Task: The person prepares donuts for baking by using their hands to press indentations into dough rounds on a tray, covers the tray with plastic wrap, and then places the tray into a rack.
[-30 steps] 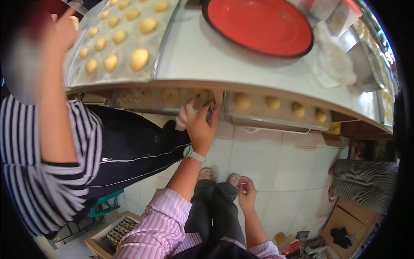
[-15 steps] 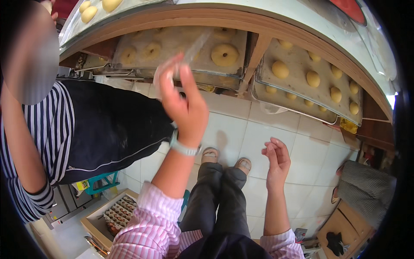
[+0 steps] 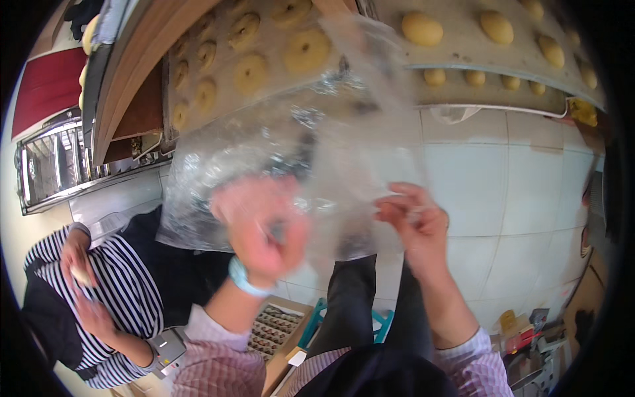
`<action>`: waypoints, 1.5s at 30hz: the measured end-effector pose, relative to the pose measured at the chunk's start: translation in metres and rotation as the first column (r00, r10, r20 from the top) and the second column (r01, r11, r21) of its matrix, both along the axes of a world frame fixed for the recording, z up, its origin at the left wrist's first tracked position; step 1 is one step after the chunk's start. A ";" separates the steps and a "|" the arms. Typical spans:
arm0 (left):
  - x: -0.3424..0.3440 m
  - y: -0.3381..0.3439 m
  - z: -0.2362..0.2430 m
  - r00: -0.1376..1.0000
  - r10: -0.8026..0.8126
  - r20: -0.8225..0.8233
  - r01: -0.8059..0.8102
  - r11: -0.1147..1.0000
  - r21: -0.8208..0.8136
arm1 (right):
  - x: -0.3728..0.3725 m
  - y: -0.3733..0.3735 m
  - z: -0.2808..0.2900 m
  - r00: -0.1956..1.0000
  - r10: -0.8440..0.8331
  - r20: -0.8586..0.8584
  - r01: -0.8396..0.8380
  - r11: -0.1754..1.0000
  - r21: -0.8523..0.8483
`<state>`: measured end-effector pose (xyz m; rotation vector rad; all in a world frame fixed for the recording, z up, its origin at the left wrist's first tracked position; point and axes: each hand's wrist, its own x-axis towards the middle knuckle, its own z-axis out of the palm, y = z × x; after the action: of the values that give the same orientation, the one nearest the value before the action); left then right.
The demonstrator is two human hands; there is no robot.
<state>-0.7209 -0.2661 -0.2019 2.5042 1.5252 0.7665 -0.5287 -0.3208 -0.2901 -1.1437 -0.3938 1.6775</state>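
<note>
1. The large, clear, crinkled plastic sheet (image 3: 218,192) hangs spread between the left hand (image 3: 261,228) and right hand (image 3: 422,225), below the round, pale yellow dough rings (image 3: 261,74).
2. The left fingers are half curled; blur hides whether they have hold of it.
3. The right thumb and fingertips nearly meet beside it; whether they pinch it cannot be told.
4. Light pinches at opposite edges should keep it taut, without folds.

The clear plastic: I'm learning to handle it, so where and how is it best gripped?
Probably pinch the clear plastic by its right edge, coming from the right: it looks thin and wrinkled, and that edge lies near the right hand, while the left hand overlaps its lower part.
</note>
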 end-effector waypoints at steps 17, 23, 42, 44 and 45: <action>-0.071 0.368 -0.058 0.731 0.154 -0.665 0.116 0.932 0.344 | 0.046 -0.096 -0.121 0.797 -0.418 0.436 0.544 0.810 -0.218; -0.061 0.395 -0.075 0.710 0.164 -0.685 0.107 0.936 0.335 | 0.034 -0.126 -0.137 0.763 -0.437 0.477 0.606 0.740 -0.291; -0.027 0.133 -0.221 0.857 -0.103 -0.506 0.003 0.981 -0.195 | 0.029 -0.127 -0.126 0.756 -0.456 0.469 0.619 0.731 -0.287; -0.030 0.133 -0.215 0.855 -0.088 -0.511 -0.010 0.983 -0.186 | 0.027 -0.123 -0.126 0.761 -0.454 0.464 0.613 0.737 -0.284; -0.032 0.135 -0.213 0.854 -0.080 -0.514 -0.016 0.984 -0.180 | 0.025 -0.119 -0.126 0.758 -0.461 0.460 0.618 0.733 -0.284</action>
<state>-0.7524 -0.1309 -0.4148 2.7177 1.5926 -0.0821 -0.5041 -0.4398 -0.4164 -1.7091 0.1129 1.0296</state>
